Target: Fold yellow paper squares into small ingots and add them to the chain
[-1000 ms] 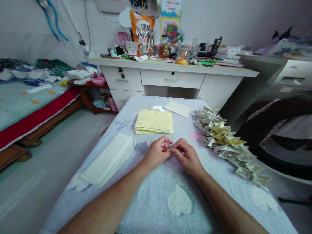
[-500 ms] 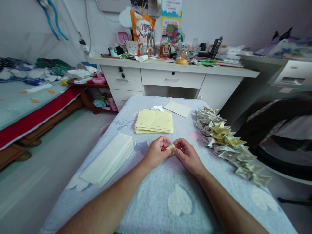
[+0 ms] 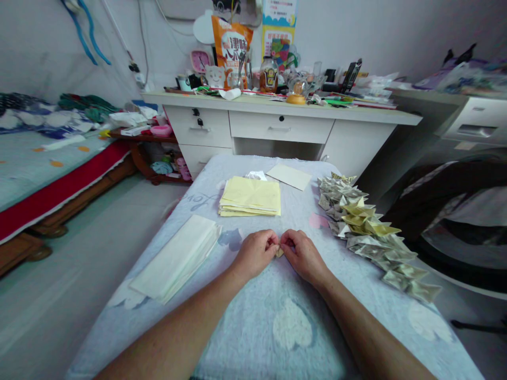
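Near the middle of the cloth-covered table, my left hand [image 3: 259,251] and my right hand [image 3: 300,253] pinch a small folded piece of yellowish paper [image 3: 279,252] between them. Fingers hide most of it. Behind my hands lies a stack of yellow paper sheets [image 3: 250,196]. A bundle of long, pale folded paper [image 3: 178,258] rests to the left of my left arm. On the right, rows of pointed folded paper pieces [image 3: 370,227], grey and yellow, run along the table's edge.
A pale card [image 3: 289,176] and crumpled white tissue [image 3: 255,175] lie at the table's far end. Beyond stands a white desk [image 3: 277,124] crowded with jars and packets. A washing machine [image 3: 475,126] is at the right, a bed [image 3: 59,169] at the left.
Both hands have moved slightly down towards me with the folded paper. Fingers now curl over it, and less of it shows than before.
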Tool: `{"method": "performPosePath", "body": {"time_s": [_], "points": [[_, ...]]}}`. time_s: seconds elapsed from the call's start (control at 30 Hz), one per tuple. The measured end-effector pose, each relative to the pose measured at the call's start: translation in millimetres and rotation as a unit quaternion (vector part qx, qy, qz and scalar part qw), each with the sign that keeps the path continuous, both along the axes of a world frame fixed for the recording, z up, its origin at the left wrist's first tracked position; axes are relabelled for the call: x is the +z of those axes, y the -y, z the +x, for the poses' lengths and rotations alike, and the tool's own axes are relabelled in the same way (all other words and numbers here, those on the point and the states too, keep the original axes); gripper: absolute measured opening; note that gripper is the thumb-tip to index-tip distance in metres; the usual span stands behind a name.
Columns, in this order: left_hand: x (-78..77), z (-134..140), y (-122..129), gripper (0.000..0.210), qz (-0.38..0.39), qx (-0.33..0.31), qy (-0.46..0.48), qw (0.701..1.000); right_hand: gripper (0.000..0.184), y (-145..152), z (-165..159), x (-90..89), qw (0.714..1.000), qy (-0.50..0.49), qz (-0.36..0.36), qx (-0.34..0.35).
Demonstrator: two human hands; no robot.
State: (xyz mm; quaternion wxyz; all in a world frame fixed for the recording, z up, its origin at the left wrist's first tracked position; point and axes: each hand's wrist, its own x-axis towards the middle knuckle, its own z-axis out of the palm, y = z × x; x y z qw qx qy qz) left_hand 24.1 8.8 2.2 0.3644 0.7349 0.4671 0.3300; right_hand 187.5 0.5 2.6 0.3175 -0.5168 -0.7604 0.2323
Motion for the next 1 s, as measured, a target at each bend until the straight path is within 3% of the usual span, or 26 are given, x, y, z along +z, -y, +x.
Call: {"method": "performPosePath", "body": {"time_s": [0.17,0.5,0.67,1.0], "points": [[2.1,-1,1,0.012,0.082,0.003,-0.086,0.993,0.01,-1,1,-0.5,0.999,0.046,0.02,0.008],[6.7,-12,-4,0.018,0.073,-0.077,-0.12,0.987,0.018,5,6,8.1,0.994,0.092,0.016,0.05],[8.0,-13,-6,0.006,0.071,-0.09,-0.13,0.985,0.011,4,7,6.6,0.994,0.094,0.02,0.059],[8.3,-17,-8,0.011,0.1,-0.121,-0.162,0.974,0.013,3,9,4.2,0.992,0.101,0.021,0.073]]}}
